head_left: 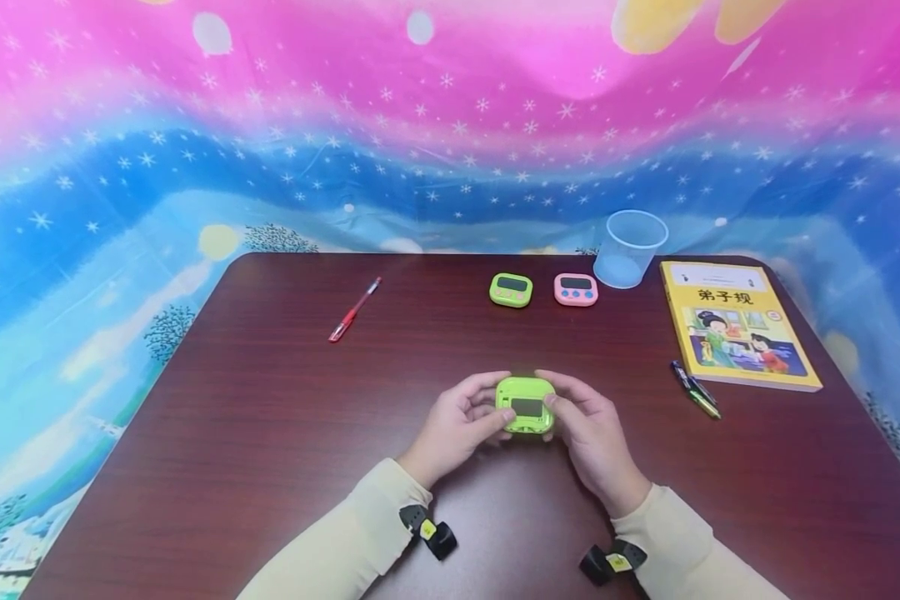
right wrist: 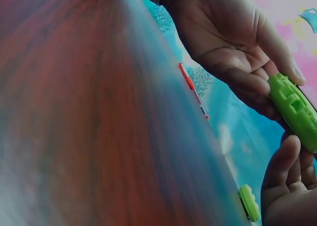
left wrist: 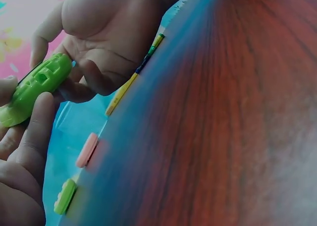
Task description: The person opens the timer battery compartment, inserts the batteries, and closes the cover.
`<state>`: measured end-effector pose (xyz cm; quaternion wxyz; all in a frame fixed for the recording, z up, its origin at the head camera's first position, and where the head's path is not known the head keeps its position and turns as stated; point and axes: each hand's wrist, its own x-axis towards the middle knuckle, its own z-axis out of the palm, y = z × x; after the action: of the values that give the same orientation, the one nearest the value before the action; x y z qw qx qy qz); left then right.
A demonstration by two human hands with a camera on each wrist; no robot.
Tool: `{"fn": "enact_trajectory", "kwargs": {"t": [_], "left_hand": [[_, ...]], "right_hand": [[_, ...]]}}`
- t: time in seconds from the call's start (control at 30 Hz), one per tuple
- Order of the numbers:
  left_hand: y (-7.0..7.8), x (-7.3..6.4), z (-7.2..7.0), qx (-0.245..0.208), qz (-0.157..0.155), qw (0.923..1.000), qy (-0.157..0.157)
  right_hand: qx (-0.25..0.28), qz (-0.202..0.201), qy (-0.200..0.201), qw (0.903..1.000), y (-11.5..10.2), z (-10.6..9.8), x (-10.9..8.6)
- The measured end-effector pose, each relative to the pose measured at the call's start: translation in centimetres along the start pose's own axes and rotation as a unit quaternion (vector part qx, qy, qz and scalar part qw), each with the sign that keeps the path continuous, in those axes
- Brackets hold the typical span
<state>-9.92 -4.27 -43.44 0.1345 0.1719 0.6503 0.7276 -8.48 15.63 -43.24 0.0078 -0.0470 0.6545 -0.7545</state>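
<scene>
The left hand (head_left: pixel 457 427) and right hand (head_left: pixel 596 433) grip a timer (head_left: pixel 527 406) over the dark, wood-grained table (head_left: pixel 255 433). From it, a cup (head_left: pixel 628 258) stands at one o'clock, a book (head_left: pixel 742 329) lies at two, a red pen (head_left: pixel 350 319) at ten; snowflake-patterned cloth (head_left: pixel 420 133) hangs behind.

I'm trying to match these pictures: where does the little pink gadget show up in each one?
Head: the pink gadget sits right of centre, between the resting green gadget and clear cup.
Left wrist: lower left, above the resting green gadget.
Right wrist: not in it.
Shared landmark: the held green gadget, between left hand and right hand.
</scene>
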Motion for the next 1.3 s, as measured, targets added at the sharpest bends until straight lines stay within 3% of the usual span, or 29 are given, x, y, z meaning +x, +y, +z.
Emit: {"fn": "enact_trajectory", "kwargs": {"t": [0.2, 0.5, 0.73, 1.07, 1.2, 1.3], "left_hand": [[-0.5, 0.0, 0.3, 0.006, 0.015, 0.9998, 0.013], [-1.1, -0.4, 1.2, 0.042, 0.003, 0.9991, 0.004], [-1.3, -0.5, 1.3, -0.001, -0.002, 1.0, -0.003], [-1.6, -0.4, 1.5, -0.035, -0.031, 0.9989, -0.001], [-1.6, -0.3, 1.2, -0.032, -0.02, 0.9992, -0.011], [-1.6, -0.3, 0.9, -0.032, -0.012, 0.9993, -0.018]], "right_hand": [[-0.043, -0.002, -0.012, 0.999, 0.3, 0.3, -0.1], [-0.101, 0.003, 0.04, 0.9941, 1.1, 0.6, 0.0], [-0.154, 0.004, 0.061, 0.9861, 1.2, 0.7, 0.1], [-0.155, 0.033, 0.092, 0.9831, 1.0, 1.0, 0.1], [-0.131, 0.006, 0.081, 0.988, 1.2, 0.7, 0.1], [-0.132, -0.044, 0.062, 0.9884, 1.1, 0.5, 0.2]]}}
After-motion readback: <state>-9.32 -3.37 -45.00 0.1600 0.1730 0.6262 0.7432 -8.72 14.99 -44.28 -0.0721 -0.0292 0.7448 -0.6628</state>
